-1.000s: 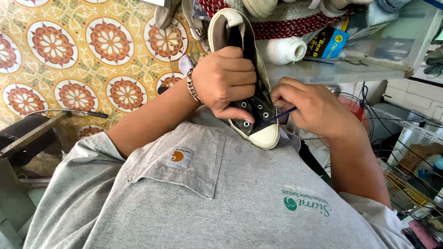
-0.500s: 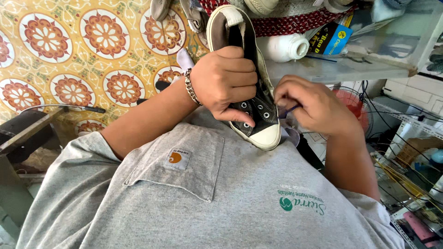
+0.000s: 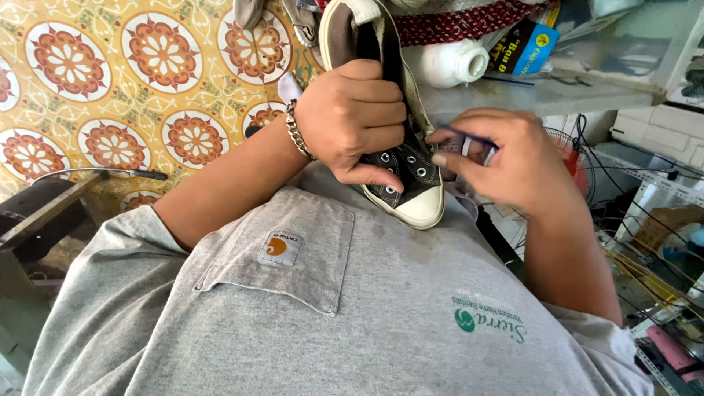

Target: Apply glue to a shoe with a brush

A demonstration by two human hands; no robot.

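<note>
The left hand (image 3: 356, 121) is closed round a black sneaker (image 3: 400, 158), fingers wrapped over its upper and thumb below, holding it clear of the grey shirt (image 3: 330, 308); the shoe's long axis runs from the open heel collar, up and away from the chest, down to the cream toe cap (image 3: 422, 209), which points at the chest and sits just above the shirt; the metal eyelets (image 3: 411, 165) face up and toward the right hand. The right hand (image 3: 513, 165) lies just beside the shoe on its eyelet side, fingers bunched narrow on something thin and dark, blurred, perhaps a lace end (image 3: 466, 143); I cannot tell exactly what it is; its fingertips are near the eyelets, apart from them by a small gap. So the shoe lies to the left of the right hand, already gripped by the left. Beyond the shoe a shelf (image 3: 543, 99) carries a white bottle (image 3: 451, 62); patterned tiles (image 3: 147, 88) lie left of the shoe; a chain bracelet (image 3: 295, 130) circles the left wrist.
</note>
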